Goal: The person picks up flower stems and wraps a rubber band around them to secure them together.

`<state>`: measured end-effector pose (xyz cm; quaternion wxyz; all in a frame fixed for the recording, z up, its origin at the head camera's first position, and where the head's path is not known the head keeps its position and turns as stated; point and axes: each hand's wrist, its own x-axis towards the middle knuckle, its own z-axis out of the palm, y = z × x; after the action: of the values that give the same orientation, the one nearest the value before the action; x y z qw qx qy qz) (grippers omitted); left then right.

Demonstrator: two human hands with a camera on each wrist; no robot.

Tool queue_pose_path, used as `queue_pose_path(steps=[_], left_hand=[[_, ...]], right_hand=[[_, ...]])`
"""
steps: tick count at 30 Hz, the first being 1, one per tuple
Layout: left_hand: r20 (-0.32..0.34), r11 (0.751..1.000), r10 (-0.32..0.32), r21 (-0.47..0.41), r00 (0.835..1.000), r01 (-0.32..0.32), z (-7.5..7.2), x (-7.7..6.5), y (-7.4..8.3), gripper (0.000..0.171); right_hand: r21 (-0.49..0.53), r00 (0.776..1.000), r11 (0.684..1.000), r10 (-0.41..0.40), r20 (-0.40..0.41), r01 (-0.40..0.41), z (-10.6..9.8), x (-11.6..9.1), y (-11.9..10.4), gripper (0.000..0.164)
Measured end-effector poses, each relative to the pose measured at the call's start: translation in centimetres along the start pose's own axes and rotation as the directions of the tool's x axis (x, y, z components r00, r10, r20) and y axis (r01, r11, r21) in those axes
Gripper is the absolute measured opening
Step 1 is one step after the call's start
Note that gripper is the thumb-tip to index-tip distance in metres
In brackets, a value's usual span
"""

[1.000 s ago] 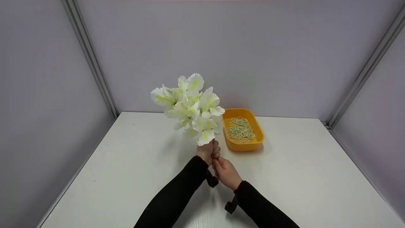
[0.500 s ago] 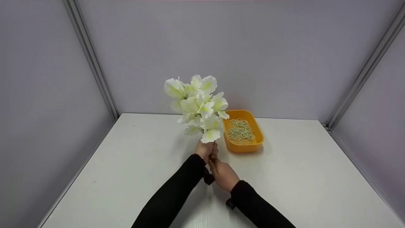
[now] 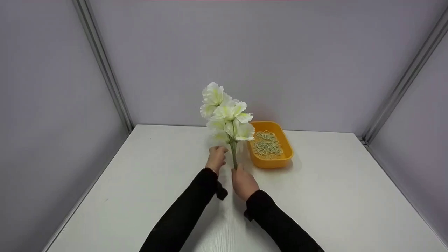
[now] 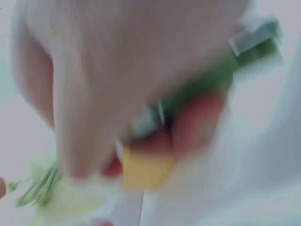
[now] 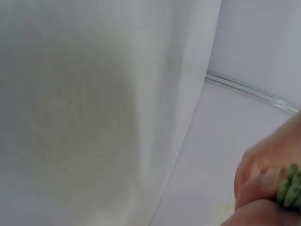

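Note:
A bunch of white and pale-yellow artificial flowers [image 3: 227,115] stands upright over the white table [image 3: 150,185]. My right hand [image 3: 242,181] grips the bottom of its green stems [image 3: 233,155]. In the right wrist view my fingers [image 5: 263,186] curl round the stem ends [image 5: 290,187]. My left hand [image 3: 217,156] is just left of the stems, apart from them, its fingers loosely curled with nothing in them. The left wrist view is badly blurred: it shows my left hand [image 4: 122,80] close up with a green stem [image 4: 221,70] beyond it.
An orange tray [image 3: 285,159] with several rubber bands [image 3: 266,144] sits just right of the flowers, near the back wall. Grey walls with metal corner posts [image 3: 101,66] close in the table on three sides. Black straps [image 3: 221,192] hang at both wrists.
My left hand let go of the stems and moved left. The bunch swung upright and slightly right, held by my right hand alone, which shifted forward.

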<state>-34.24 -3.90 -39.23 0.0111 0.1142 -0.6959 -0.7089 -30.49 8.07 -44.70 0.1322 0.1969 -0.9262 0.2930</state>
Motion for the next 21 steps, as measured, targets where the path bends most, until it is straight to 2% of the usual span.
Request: queue_pose_path(steps=[2, 3, 4, 6, 8, 10, 11, 13, 18, 20, 21], left_hand=[[-0.080, 0.986, 0.075, 0.155, 0.994, -0.062, -0.8, 0.6, -0.3, 0.067], [-0.111, 0.964, 0.123, 0.250, 0.986, -0.092, -1.1, 0.8, -0.5, 0.073], [-0.128, 0.930, 0.179, 0.345, 0.975, -0.126, -1.5, 1.1, -0.7, 0.076], [-0.129, 0.834, 0.300, 0.517, 0.945, -0.194, -2.2, 1.7, -1.0, 0.078], [-0.120, 0.716, 0.402, 0.659, 0.908, -0.230, -3.0, 2.4, -1.2, 0.079], [-0.107, 0.616, 0.461, 0.753, 0.881, -0.231, -3.6, 3.0, -1.4, 0.079], [-0.103, 0.579, 0.476, 0.784, 0.873, -0.224, -4.0, 3.4, -1.4, 0.079], [-0.105, 0.538, 0.481, 0.819, 0.870, -0.199, -4.6, 4.0, -1.6, 0.079], [-0.107, 0.505, 0.453, 0.849, 0.885, -0.156, -5.6, 4.9, -2.2, 0.077], [-0.093, 0.471, 0.443, 0.871, 0.892, -0.142, -5.8, 5.0, -2.5, 0.074], [-0.081, 0.446, 0.434, 0.885, 0.897, -0.135, -5.8, 5.0, -2.7, 0.073]], right_hand=[[-0.044, 0.999, 0.999, 0.033, 0.033, -0.031, 0.4, 0.4, 0.1, 0.017], [-0.073, 0.998, 0.997, 0.041, 0.047, -0.037, 0.6, 0.5, 0.1, 0.017], [-0.099, 0.997, 0.994, 0.051, 0.062, -0.045, 0.8, 0.6, 0.2, 0.017], [-0.150, 0.993, 0.987, 0.076, 0.093, -0.061, 1.2, 0.8, 0.2, 0.019], [-0.181, 0.987, 0.980, 0.104, 0.124, -0.081, 1.5, 0.9, 0.2, 0.022], [-0.203, 0.974, 0.973, 0.142, 0.175, -0.106, 1.7, 1.0, 0.2, 0.028], [-0.200, 0.966, 0.972, 0.164, 0.202, -0.124, 1.8, 1.0, 0.2, 0.033], [-0.191, 0.942, 0.970, 0.201, 0.269, -0.152, 1.9, 1.1, 0.2, 0.045], [-0.143, 0.900, 0.971, 0.232, 0.370, -0.192, 1.9, 0.8, -0.1, 0.063], [-0.132, 0.894, 0.971, 0.237, 0.381, -0.200, 2.0, 0.6, -0.3, 0.064], [-0.125, 0.890, 0.969, 0.244, 0.386, -0.211, 2.0, 0.6, -0.3, 0.065]])
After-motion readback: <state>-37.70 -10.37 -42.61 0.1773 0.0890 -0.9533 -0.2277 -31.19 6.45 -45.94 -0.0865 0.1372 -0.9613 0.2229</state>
